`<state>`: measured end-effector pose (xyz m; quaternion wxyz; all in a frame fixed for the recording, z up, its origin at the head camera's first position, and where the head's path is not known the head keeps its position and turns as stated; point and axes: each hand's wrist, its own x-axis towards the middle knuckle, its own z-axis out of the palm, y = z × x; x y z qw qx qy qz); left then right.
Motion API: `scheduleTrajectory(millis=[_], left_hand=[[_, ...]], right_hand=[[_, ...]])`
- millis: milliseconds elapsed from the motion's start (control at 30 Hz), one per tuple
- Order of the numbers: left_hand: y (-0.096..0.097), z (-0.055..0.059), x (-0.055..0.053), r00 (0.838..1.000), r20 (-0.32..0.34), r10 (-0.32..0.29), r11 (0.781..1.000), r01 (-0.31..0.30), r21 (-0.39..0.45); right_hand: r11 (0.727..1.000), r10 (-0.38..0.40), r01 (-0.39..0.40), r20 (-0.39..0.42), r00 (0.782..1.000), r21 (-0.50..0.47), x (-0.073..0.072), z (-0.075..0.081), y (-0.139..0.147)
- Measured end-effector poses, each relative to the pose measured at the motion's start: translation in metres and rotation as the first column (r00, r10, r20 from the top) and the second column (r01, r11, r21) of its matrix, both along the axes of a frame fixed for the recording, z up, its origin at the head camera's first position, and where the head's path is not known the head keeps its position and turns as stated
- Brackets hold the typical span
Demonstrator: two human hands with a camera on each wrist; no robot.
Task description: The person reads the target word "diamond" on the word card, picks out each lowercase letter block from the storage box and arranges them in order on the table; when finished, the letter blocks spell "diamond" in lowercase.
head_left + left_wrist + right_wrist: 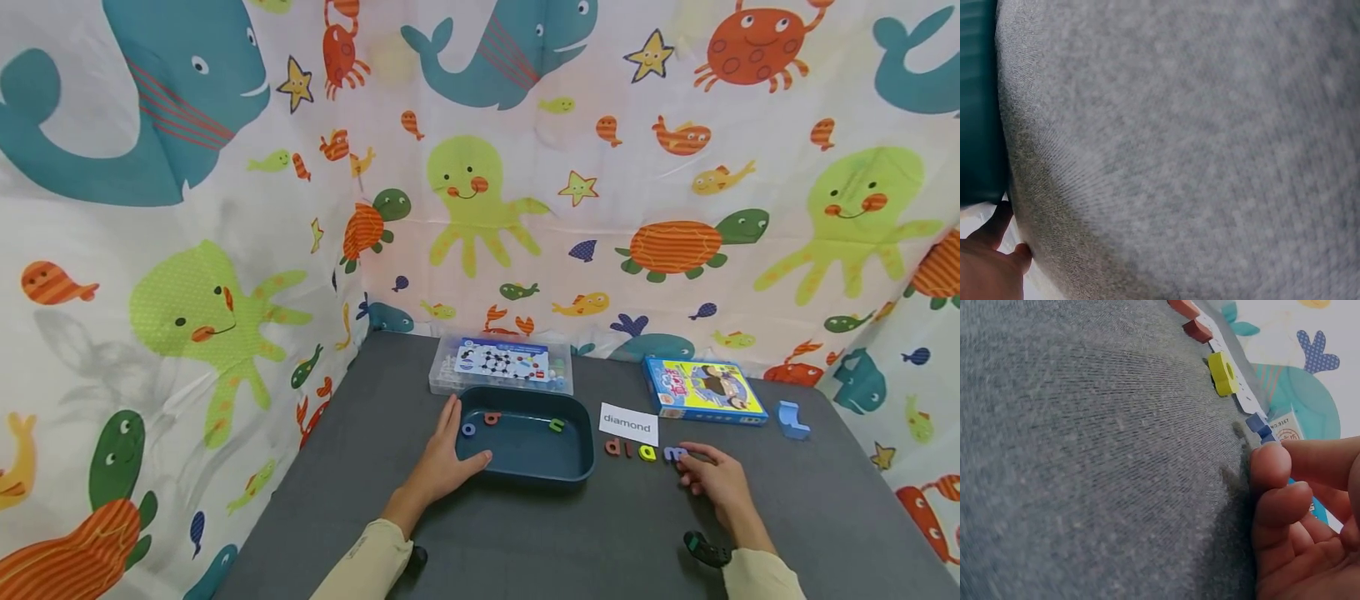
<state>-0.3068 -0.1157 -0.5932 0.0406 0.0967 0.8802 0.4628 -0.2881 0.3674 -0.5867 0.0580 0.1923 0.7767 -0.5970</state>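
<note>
Right hand (716,485) and thing meet at right of centre in the head view: thumb and forefinger pinch a blue letter m (674,454) at the right end of a row (whether it touches the surface cannot be told). Leftward come a yellow a (647,452), a brown i (628,449) and a brown d (612,447), below a white card (628,424) reading "diamond".

At the centre, the person's left hand (441,461) lies with fingers extended along the left side of a dark teal tray (517,477), thumb over its near rim. Three more letters lie inside, one of them a green n (556,425).

Behind the tray stands a clear plastic case (501,364); toward the right are a blue box (705,390) and a light-blue piece (792,420).

Everything sits on a grey, fine-ribbed surface (585,533), whose side edges slant outward toward the lower corners. It runs broadly between the forearms at lower centre, with a narrower strip beyond the right hand. Fabric walls (510,283) printed with sea animals (whales, octopuses, turtles) border the left, back and right.
</note>
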Motion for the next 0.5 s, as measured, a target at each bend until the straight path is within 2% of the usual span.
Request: scheduleTrajectory(millis=[267,500], left_hand=[[-0.001,-0.0006,0.0005,1.0,-0.007,-0.003,1.0,0.003,0.006],[-0.0006,-0.001,-0.0006,1.0,-0.001,0.001,1.0,-0.001,0.001]], right_hand=[[0.998,0.003,-0.002,-0.027,1.0,0.06,-0.0024,-0.0008,-0.0055],[0.989,0.039,-0.032,-0.046,0.998,0.141,-0.0048,-0.0053,-0.0037]])
